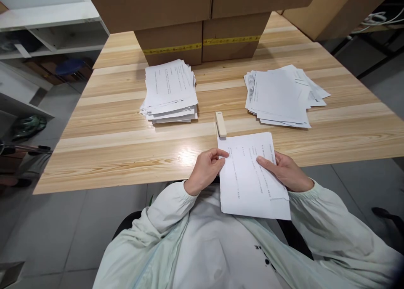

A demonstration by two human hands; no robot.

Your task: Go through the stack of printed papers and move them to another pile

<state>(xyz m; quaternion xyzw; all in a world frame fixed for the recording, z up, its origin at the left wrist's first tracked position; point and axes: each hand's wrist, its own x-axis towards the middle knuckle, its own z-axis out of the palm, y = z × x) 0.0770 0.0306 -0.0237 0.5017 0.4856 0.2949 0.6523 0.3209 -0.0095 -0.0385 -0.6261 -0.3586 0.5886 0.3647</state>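
Observation:
A few printed sheets of paper [248,179] are held over the table's front edge and my lap, their text running sideways. My right hand [288,171] grips them at the right edge, thumb on top and the other fingers underneath. At the left edge, my left hand [208,167] has its thumb and bent index finger closed on the paper's margin; its other fingers are partly hidden. Just beyond the sheets' top left corner, a cream stapler [220,124] lies on the table, touching or nearly touching the paper.
One thick stack of printed papers [170,87] sits at the left of the wooden table [104,141]. A looser, fanned pile of papers [279,95] lies at the right. Cardboard boxes [176,41] with yellow tape stand stacked along the back. White shelving [53,19] is at far left.

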